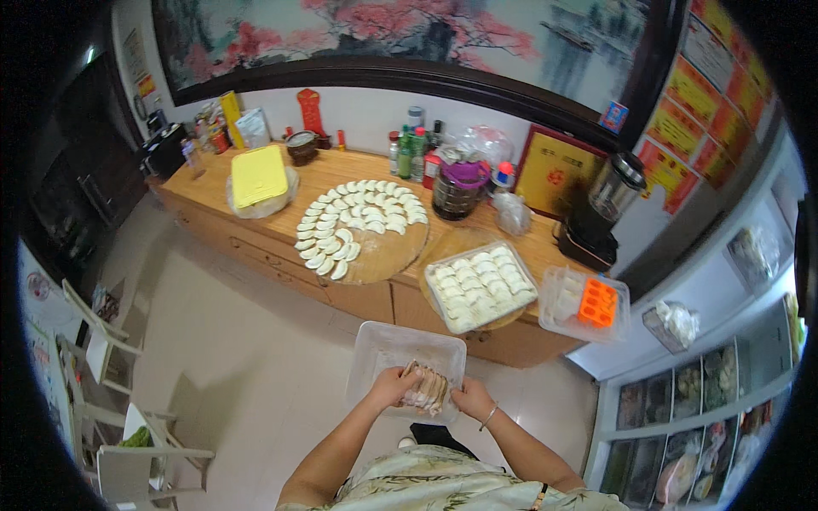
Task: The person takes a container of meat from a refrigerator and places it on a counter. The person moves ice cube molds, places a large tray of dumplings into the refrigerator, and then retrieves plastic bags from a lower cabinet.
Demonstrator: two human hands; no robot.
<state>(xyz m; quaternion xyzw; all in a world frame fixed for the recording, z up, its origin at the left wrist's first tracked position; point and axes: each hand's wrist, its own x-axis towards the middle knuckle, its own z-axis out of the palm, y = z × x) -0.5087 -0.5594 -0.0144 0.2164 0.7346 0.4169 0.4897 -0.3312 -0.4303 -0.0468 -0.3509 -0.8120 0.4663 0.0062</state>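
Left hand (394, 385): forearm raised from the lower edge, fingers curled around the left end of a row of dumplings (426, 388). Right hand (471, 397): wrist with bracelet, fingers closed on the row's right end. Dumplings: pressed between both hands, held over the near edge of a clear plastic tray (400, 347), in front of the wooden counter (256, 223).

We see a wooden counter (256, 223) against a white wall (366, 115); above it hangs a large landscape painting (409, 30), below it pale floor tiles (247, 358), left white chairs (111, 409).
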